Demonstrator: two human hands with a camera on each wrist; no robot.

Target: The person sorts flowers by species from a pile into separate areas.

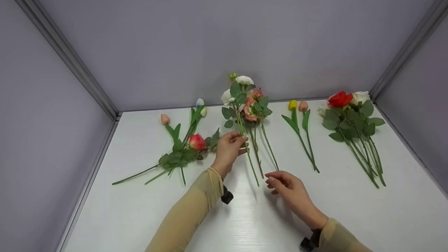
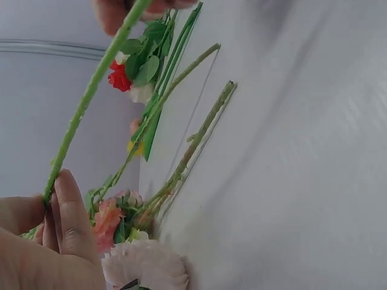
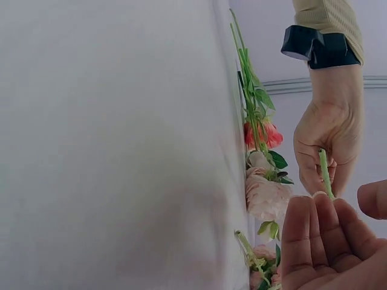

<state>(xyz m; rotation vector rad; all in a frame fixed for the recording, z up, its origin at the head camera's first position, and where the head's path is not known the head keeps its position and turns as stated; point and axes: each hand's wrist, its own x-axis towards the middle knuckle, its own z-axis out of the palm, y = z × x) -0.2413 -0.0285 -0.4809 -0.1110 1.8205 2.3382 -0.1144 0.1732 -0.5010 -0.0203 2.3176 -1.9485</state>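
Note:
My left hand (image 1: 227, 150) pinches a thin green stem (image 1: 252, 166) between thumb and fingers, below white flowers (image 1: 244, 80) and leaves. The left wrist view shows the stem (image 2: 84, 103) slanting up from the left hand (image 2: 57, 241), raised off the table. Close to the lower stem ends is my right hand (image 1: 294, 196), fingers gently bent. In the right wrist view the right hand's (image 3: 332, 241) thumb stands apart from its fingers, and the stem's cut end (image 3: 325, 166) shows just past the fingertips. Pink-orange flowers (image 1: 250, 110) lie beside the white ones.
On the left of the white table (image 1: 133, 224) lie tulips (image 1: 165, 119) and a pink-red rose (image 1: 197, 141). A yellow tulip (image 1: 292, 105) and a peach tulip (image 1: 303, 106) lie right of centre. Farther right is a red rose (image 1: 340, 99) with white ones. Grey walls (image 1: 224, 45) surround the table.

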